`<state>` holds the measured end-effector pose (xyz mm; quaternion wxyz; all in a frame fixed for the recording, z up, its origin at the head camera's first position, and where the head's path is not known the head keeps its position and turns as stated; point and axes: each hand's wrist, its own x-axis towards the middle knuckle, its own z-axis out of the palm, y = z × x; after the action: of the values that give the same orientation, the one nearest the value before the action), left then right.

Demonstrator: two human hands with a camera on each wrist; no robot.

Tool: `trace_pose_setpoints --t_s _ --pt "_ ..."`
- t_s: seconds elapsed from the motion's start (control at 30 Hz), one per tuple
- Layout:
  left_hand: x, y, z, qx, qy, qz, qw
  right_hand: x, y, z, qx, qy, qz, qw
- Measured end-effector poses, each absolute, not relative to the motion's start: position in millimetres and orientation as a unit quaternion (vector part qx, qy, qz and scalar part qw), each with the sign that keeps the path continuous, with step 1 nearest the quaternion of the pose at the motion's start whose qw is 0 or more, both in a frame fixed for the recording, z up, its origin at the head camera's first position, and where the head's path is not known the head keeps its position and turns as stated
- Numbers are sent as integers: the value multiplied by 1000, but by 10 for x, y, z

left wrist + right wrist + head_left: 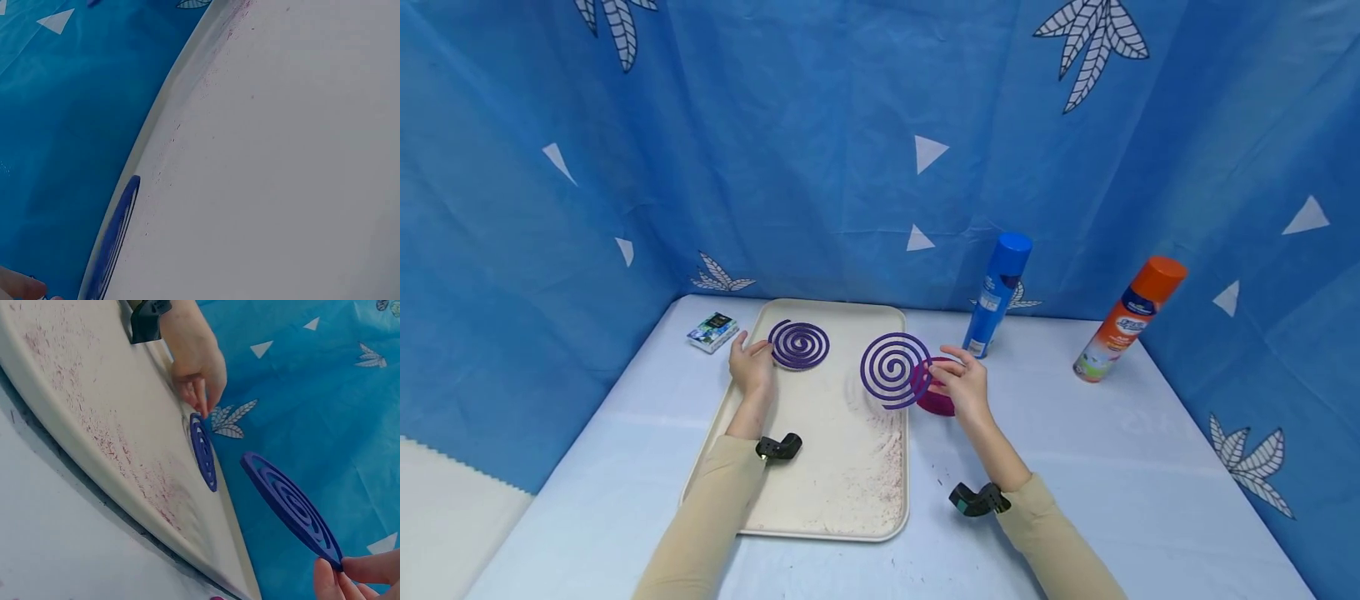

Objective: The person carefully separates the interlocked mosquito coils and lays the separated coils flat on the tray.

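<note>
over the right edge of the cream tray, the right hand pinches a purple spiral coil by its rim, lifted and tilted. the left hand touches a second coil lying flat on the tray with loosely bent fingers. a pink dish sits just beside the right hand.

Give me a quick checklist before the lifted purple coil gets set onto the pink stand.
1. Right hand pinches the lifted coil at its edge: ok.
2. Coil looks whole, spiral unbroken: ok.
3. Pink stand visible on the table beside the tray: ok, partly hidden by the hand.
4. Stand's centre pin upright: cannot tell.
5. Left hand touches the second coil, which lies flat in the tray: ok.
</note>
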<state>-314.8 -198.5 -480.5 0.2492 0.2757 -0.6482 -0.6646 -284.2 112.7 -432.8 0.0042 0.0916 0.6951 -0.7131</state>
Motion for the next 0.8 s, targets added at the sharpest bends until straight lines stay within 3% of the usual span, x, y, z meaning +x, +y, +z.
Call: trace_pose_setpoints --t_s 0.4,0.8 --pt "-3178 -1991 -4843 259 -668 -653 245 -3302 690 -4520 82 699 -710 1" --pt "-3201 -1944 -4830 212 -664 -654 293 -3600 448 -4668 105 703 -704 -7"
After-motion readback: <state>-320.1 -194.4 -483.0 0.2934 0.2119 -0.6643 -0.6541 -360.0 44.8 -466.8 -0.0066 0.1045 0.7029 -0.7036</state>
